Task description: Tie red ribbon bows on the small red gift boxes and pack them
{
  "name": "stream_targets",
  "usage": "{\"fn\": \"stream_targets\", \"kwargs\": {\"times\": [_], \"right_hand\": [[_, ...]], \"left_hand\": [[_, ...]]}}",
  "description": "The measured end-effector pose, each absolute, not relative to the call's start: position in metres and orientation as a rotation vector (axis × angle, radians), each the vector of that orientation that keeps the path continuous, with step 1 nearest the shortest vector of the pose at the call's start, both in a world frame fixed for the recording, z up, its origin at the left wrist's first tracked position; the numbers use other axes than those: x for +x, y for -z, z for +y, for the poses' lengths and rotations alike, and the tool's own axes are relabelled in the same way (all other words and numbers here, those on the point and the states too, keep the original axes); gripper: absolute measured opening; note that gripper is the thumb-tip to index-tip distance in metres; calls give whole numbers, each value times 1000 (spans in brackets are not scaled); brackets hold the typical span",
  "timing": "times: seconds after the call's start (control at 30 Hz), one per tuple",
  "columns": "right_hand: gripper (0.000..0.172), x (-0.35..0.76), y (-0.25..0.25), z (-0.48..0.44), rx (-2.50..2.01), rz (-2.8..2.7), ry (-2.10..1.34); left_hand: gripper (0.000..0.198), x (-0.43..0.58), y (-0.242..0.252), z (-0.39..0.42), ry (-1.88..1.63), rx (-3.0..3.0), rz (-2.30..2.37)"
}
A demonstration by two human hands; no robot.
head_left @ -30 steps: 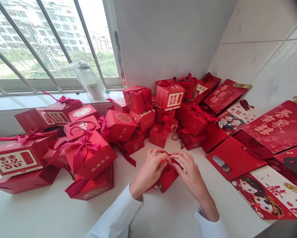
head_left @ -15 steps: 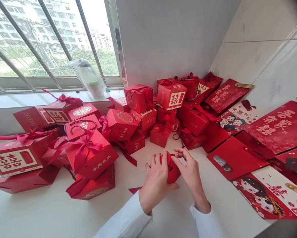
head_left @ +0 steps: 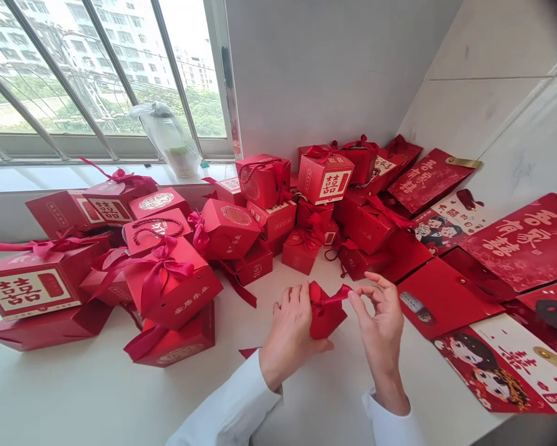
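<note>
red gift box [head_left: 328,317] front and centre, folks, a small one out on the white desk [head_left: 96,387], just in front of the big pile, and from this angle you can't tell whether its base is touching the desktop! left hand [head_left: 292,334] is closed around the box's left side, fingers pressed flat against the card, with a white sleeve [head_left: 225,409] running back from the wrist. over on the other side, the right hand [head_left: 380,316] is half open, forefinger lifted, thumb right up at the tip of a red ribbon [head_left: 331,296] that's tied at the top of the box and pulled out sideways; whether it's actually pinching that ribbon, can't call it from here! just behind the hands sits a crowd of red boxes [head_left: 259,223], a big one with a pink bow [head_left: 169,285] nearest on the left. to the right, a flat red envelope [head_left: 445,297] lies just beside the right hand, and a card printed with a cartoon couple [head_left: 492,365] sits further along the desk!
</note>
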State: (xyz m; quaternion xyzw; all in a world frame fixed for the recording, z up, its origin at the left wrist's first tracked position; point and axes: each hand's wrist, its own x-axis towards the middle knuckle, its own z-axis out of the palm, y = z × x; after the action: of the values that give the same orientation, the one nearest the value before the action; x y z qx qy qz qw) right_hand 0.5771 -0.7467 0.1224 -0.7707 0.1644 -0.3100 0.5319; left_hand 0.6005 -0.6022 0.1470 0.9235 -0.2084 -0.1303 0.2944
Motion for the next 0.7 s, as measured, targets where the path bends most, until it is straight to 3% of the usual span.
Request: {"fn": "stream_targets", "kwargs": {"times": [0.2, 0.4, 0.53, 0.7], "right_hand": [[21, 569, -116, -763, -2234, 272, 494], [23, 565, -125, -769, -2335, 72, 432], [15, 571, -129, -763, -2375, -62, 339], [17, 575, -128, -754, -2388, -171, 360]], "left_hand": [[97, 605, -150, -585, 294, 2418, -604], [34, 614, -164, -556, 272, 2439, -562], [25, 609, -172, -554, 382, 2621, -574], [19, 597, -180, -564, 171, 2754, -580]]}}
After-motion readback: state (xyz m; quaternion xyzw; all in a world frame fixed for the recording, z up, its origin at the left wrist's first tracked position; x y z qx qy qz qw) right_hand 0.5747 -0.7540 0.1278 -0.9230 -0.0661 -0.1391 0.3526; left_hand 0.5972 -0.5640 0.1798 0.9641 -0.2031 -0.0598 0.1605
